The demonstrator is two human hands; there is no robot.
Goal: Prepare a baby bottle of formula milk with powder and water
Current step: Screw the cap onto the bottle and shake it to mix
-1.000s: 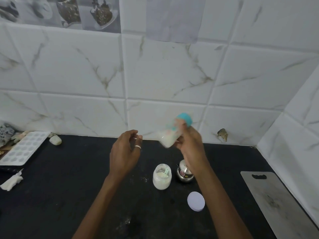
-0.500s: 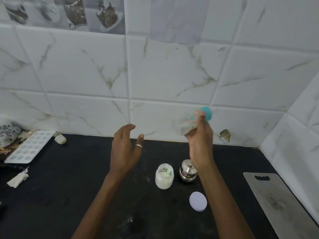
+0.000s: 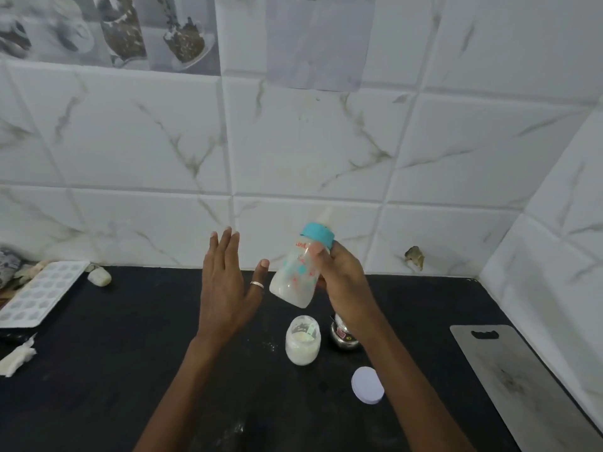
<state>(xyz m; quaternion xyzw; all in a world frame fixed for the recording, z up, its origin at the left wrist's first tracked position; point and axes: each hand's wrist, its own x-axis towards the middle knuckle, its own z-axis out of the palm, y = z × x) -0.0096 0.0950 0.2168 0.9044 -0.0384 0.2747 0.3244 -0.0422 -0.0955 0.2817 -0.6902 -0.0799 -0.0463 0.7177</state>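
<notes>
The right hand [image 3: 342, 282] has its grip closed around the bottle [image 3: 298, 272], held in the air above the table [image 3: 130, 353], fingers wrapped near the teal collar [image 3: 318, 233]. The bottle's long axis tilts, teat up and to the far right, base down toward the left. Milky liquid fills the lower part. The left hand [image 3: 225, 288] is spread wide and holds nothing, just left of the bottle's base but not touching. Below sit an open powder jar [image 3: 302, 344] and its lid [image 3: 367, 384]. Mixing looks nearly done; the left hand is nearer the base, should it steady it.
</notes>
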